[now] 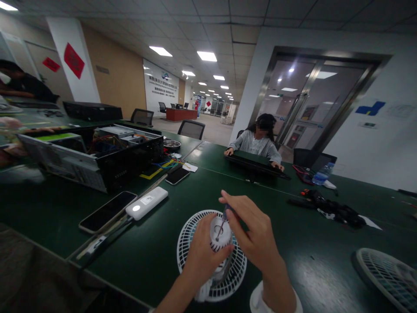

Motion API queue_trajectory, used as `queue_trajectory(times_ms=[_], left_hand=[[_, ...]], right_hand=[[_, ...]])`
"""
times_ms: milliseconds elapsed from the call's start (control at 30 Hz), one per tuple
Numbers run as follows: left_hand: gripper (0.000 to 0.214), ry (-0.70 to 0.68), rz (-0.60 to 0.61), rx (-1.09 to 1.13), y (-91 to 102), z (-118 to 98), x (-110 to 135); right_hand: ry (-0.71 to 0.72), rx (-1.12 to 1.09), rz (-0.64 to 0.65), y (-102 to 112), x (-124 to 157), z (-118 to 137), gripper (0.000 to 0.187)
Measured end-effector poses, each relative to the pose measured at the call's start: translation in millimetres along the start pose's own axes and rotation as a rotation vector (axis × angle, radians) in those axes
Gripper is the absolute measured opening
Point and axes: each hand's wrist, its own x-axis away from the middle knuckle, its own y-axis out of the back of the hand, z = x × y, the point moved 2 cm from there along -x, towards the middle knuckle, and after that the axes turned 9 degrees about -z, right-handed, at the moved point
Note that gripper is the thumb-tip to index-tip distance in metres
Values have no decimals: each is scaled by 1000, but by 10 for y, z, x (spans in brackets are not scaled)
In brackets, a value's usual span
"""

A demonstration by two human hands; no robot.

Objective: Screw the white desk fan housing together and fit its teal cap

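A white table fan (185,226) lies grille-down on the green table in front of me, the back of its motor housing (224,237) facing up. My left hand (203,248) is closed around that housing, thumb on the near side and fingers on the far side. Between the fingers of my right hand (254,226) is a screwdriver (222,225) with a dark handle. Its thin shaft slants down to the housing's top, and the tip meets a small dark hole there. Whether a screw sits in the hole I cannot make out.
Left are a phone (109,211), a white power bank (147,203), a second phone (177,175) and an open computer case (97,152). Another fan grille (387,276) lies right, near black straps (339,208) and a water bottle (323,174). Across, a person holds a black panel (256,165).
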Motion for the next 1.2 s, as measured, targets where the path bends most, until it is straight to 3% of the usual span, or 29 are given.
queue_trajectory(times_ms=[167, 333, 467, 700, 900, 1100, 1200], left_hand=[[62, 6, 0, -5, 3, -8, 6], [60, -1, -3, 1, 2, -14, 2], [60, -11, 1, 12, -6, -8, -5], [59, -6, -19, 12, 16, -22, -1], [59, -13, -21, -20, 11, -32, -1], [61, -5, -17, -1, 11, -28, 4], [61, -7, -11, -3, 14, -36, 6]], right_hand=[[6, 85, -16, 6, -1, 10, 25], [18, -45, 42, 12, 0, 36, 39], [47, 62, -26, 1, 0, 39, 21], [1, -76, 77, -12, 6, 54, 46], [40, 74, -28, -20, 8, 38, 21], [13, -24, 29, -24, -5, 52, 42], [19, -4, -5, -30, 5, 52, 31]])
